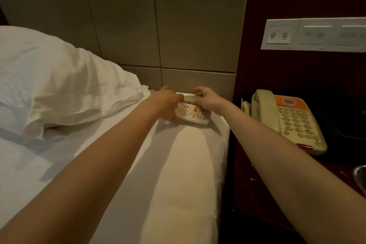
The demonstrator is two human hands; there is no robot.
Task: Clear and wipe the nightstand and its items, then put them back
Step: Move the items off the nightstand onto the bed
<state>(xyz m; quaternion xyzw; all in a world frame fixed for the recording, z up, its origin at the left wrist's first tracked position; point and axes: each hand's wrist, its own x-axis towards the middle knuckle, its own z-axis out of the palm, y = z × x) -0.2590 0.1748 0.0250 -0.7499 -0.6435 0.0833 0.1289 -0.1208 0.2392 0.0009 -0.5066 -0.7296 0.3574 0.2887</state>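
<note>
You look early in the clearing. The phone (287, 119) sits on the nightstand (257, 184) at 3 o'clock, and no cloth shows. At 12 o'clock on the bed (178, 164), your left hand (166, 103) grips the white remote (191, 115), and your right hand (208, 101) curls over the grey remote (193, 97) just behind it. No labels can be read, and the panel (313, 34) is too blurred.

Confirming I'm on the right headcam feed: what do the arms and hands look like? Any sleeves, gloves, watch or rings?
Both forearms are bare right to the frame's edge. No sleeve shows on the left arm or the right arm. The left grip and right grip are ungloved. No watch, bracelet, ring or marking shows on the parts in view.
</note>
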